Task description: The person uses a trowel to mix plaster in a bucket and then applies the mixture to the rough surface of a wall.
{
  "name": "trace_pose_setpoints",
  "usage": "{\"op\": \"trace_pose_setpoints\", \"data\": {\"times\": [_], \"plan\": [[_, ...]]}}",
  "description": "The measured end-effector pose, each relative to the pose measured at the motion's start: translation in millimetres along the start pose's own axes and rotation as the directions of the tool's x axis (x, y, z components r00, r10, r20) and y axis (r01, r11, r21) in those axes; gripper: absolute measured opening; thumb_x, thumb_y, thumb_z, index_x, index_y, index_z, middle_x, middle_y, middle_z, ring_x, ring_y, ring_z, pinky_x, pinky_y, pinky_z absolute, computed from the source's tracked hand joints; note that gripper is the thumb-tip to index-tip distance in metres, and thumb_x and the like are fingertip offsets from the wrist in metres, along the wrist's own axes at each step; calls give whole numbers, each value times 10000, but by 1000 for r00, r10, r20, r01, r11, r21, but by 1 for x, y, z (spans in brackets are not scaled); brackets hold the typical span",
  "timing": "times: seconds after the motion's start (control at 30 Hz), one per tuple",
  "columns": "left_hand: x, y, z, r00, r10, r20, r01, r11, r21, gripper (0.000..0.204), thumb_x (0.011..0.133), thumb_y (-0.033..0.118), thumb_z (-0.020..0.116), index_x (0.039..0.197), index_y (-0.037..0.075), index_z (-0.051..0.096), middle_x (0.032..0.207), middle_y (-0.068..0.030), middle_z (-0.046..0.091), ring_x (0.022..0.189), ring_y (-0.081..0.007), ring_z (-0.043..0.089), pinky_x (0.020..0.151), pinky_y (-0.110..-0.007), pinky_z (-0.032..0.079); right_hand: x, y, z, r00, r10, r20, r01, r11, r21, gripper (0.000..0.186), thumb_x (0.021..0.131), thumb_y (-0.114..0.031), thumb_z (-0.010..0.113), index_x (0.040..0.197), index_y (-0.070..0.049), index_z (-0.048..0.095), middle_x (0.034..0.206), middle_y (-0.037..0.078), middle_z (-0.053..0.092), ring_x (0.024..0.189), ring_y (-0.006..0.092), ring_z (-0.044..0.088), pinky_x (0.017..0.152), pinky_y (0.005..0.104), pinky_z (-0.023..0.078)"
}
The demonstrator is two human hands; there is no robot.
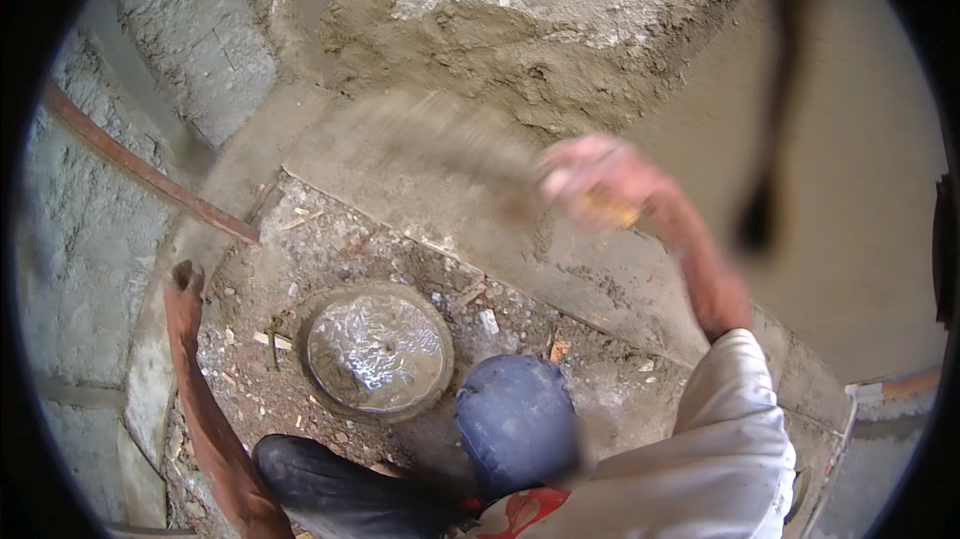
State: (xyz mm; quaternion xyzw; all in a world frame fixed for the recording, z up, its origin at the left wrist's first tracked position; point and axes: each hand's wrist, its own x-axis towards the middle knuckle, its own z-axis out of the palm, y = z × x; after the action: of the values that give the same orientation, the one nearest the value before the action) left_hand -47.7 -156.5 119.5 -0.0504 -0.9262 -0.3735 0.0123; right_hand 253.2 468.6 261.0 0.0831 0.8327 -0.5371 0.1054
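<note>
My right hand (590,184) is blurred by motion and shut on the yellowish handle of a trowel (450,154). The trowel's grey blade smears out to the left over the fresh wet plaster on the wall (520,49). My left hand (185,284) is far to the left, fingers curled, knuckles pressed on the edge of a rough block wall (90,239). Between my arms a round pan of wet grey mortar (378,351) sits on the rubble-strewn ground. My blue-clad knee (515,419) is just right of the pan.
A rusty metal bar (150,174) slants across the left wall. A dark strap (775,119) hangs at the upper right. My dark boot (330,489) is below the pan. A smooth cement ledge (600,279) runs under the plastered wall. Small debris litters the ground.
</note>
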Motion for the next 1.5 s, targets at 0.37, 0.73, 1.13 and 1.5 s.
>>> {"op": "trace_pose_setpoints", "data": {"times": [0.37, 0.73, 1.13, 1.5], "plan": [[-100, -36, 45, 582, -374, 722, 535, 845, 7, 628, 1052, 551, 444, 1415, 52, 559, 1278, -106, 655, 1035, -242, 675, 755, -392, 604, -173, 37, -33, 637, 155, -755, -183, 982, 46, 356, 1032, -392, 552, 926, -59, 617, 550, -23, 477, 346, 61, 376, 312, 226, 264], [-139, -39, 54, 600, -228, 767, 604, 758, -247, 600, 1072, 535, 431, 1338, 17, 576, 1123, -126, 667, 978, -248, 684, 794, -459, 606, 10, 53, 228, 974, -126, 186, 220, 358, -908, 268, 896, -159, 671, 1088, 18, 613, 919, 245, 703, 831, 395, 721, 727, 478, 577], [-177, -3, 6, 901, -118, 417, 269, 907, -324, 652, 1039, 560, 512, 1413, 27, 547, 1252, -136, 675, 1115, -244, 664, 945, -399, 549, 97, 130, 313, 850, -129, 511, 432, 725, -537, 332, 876, -269, 640, 949, 55, 657, 962, 272, 683, 834, 478, 651, 736, 546, 516], [-213, 59, -45, 962, 31, 272, 59, 947, -317, 569, 1015, 425, 631, 1402, 16, 553, 1290, -146, 667, 1167, -238, 644, 978, -397, 522, 76, 88, 319, 893, -80, 443, 288, 858, -425, 453, 932, -354, 679, 1135, 51, 666, 967, 292, 689, 922, 417, 688, 817, 477, 521]]}}
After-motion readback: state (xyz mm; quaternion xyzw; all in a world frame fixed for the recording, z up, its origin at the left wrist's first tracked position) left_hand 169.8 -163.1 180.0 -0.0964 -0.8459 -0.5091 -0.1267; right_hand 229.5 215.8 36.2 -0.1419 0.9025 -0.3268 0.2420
